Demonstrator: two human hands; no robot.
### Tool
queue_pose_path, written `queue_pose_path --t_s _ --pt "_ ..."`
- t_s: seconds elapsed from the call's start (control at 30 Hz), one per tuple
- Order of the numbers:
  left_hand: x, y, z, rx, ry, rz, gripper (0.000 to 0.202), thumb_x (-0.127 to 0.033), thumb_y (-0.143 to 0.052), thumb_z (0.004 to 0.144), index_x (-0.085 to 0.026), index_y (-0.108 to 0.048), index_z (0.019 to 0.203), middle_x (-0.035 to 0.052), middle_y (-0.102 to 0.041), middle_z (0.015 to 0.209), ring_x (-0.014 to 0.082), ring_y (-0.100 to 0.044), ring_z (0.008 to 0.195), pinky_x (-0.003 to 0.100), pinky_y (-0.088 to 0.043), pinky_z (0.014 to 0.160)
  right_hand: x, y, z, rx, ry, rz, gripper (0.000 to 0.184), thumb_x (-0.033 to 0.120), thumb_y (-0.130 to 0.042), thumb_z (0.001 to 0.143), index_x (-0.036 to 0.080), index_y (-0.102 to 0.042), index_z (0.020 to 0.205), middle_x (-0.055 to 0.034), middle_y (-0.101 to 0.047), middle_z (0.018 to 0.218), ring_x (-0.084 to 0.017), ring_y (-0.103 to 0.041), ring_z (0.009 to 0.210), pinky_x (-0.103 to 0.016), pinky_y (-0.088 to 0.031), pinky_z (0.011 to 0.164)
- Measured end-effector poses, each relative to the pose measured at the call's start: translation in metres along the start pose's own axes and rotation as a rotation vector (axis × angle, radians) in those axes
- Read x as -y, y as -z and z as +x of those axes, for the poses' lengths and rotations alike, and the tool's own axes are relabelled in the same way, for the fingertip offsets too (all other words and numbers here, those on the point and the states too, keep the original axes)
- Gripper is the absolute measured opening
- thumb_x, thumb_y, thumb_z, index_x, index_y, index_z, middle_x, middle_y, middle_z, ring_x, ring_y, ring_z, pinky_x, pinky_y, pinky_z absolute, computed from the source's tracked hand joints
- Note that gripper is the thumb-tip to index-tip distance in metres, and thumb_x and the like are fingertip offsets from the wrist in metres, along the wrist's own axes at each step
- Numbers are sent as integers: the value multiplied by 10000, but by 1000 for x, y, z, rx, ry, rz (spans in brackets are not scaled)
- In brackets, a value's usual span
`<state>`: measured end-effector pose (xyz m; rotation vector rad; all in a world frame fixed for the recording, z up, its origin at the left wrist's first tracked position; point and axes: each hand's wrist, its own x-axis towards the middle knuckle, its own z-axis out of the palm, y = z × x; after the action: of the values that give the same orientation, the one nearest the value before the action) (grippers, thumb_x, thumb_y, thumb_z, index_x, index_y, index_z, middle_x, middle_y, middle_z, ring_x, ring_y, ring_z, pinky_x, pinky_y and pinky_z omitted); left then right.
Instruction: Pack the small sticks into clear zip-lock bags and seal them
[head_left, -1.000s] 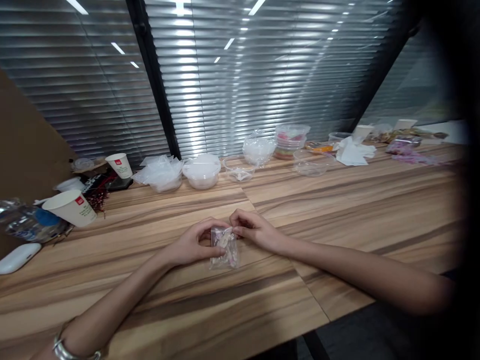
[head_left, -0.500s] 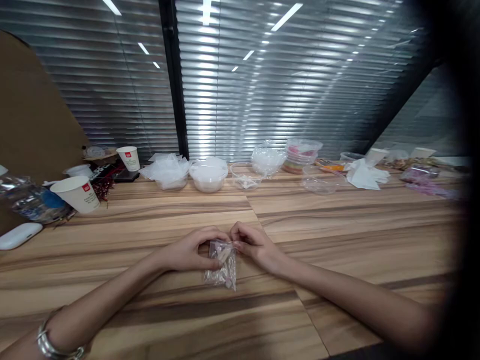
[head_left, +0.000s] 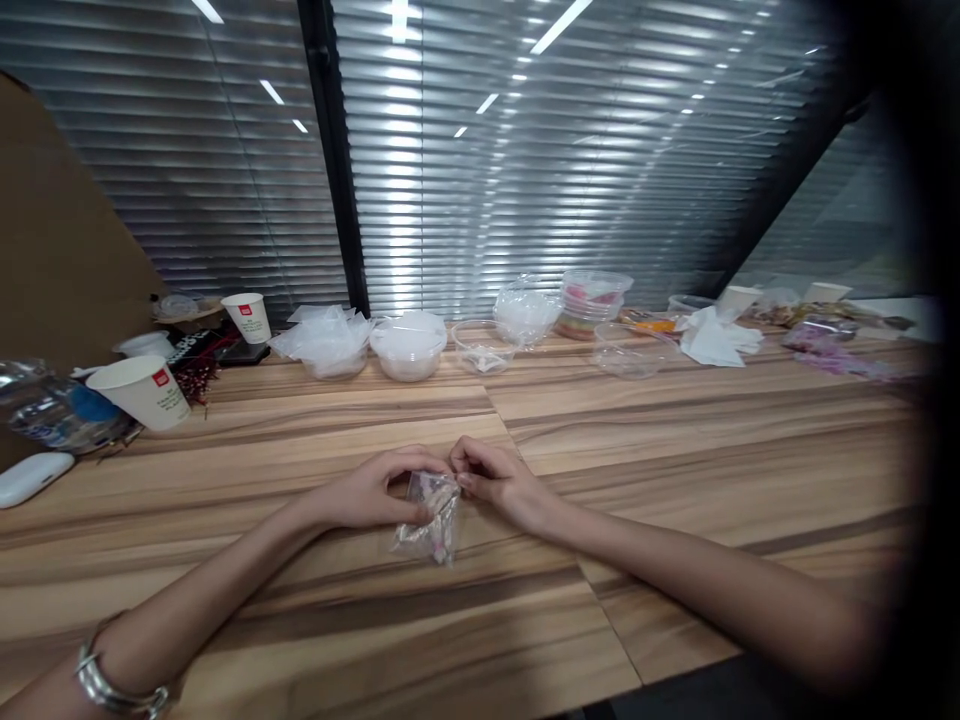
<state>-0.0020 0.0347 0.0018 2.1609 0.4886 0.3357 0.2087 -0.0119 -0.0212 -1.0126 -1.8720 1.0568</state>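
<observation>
A small clear plastic bag (head_left: 431, 520) with pale and pink bits inside hangs just above the wooden table (head_left: 675, 450) at the middle. My left hand (head_left: 371, 490) pinches its top left edge, thumb underneath. My right hand (head_left: 495, 480) pinches the top right edge, fingers curled. Both hands meet at the bag's mouth. A metal bracelet (head_left: 112, 690) sits on my left wrist.
Along the back edge stand clear plastic bowls (head_left: 409, 350), a pile of clear bags (head_left: 322, 340), stacked tubs with coloured contents (head_left: 592, 300) and white tissue (head_left: 712, 340). At the left are paper cups (head_left: 142, 390), a crushed water bottle (head_left: 45, 415) and a white case (head_left: 30, 478).
The bag has tilted, its lower end swinging left, while both hands keep their pinch at its top. The view has shifted slightly.
</observation>
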Motion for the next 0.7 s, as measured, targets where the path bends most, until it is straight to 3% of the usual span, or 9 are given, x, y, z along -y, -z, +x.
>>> queue_pose_path --t_s 0.23,0.7 --pt "1 3 2 48 45 -106 394 -186 -617 738 -218 -554 1125 43 -559 1078 182 -500 963 288 -394 835 0 -2 0 -1 24 23 51 154 -494 787 175 -467 749 21 -447 708 -118 -396 669 -226 -293 602" --pt "2 2 5 -4 41 -176 274 -211 -672 700 -169 -629 968 34 -587 928 149 -519 839 238 -407 730 1 -4 1 -50 20 77 87 166 -511 783 174 -459 715 25 -432 696 -112 -383 659 -226 -282 600"
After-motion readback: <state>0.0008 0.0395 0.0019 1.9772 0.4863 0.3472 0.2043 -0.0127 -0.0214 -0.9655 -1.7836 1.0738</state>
